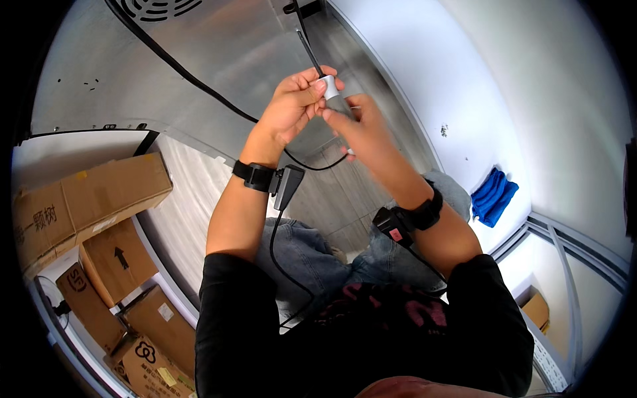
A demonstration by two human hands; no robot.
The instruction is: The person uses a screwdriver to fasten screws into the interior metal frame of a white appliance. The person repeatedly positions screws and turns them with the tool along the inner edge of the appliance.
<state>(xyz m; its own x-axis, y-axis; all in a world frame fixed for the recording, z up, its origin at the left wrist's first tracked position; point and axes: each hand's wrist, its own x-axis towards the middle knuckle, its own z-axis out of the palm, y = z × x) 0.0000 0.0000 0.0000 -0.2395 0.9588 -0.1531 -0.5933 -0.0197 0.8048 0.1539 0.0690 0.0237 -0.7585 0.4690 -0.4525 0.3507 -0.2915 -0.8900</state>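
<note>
A screwdriver (338,103) with a grey and white handle points up and slightly left, its dark shaft free beyond my fingers. My left hand (292,105) pinches the white front part of the handle between thumb and fingers. The fingers of my right hand (365,127) close round the grey rear of the handle; that hand is a little blurred. Behind both hands stands a grey metal panel (219,60) with slotted vents. A black cable (199,81) crosses it and curves down below my hands.
Cardboard boxes (119,260) are stacked at the lower left. A white wall panel (424,73) rises on the right, with a blue cloth (492,197) by its foot. Wood-look floor (332,192) shows between my knees and the metal panel. Dark wrist straps with wired devices sit on both forearms.
</note>
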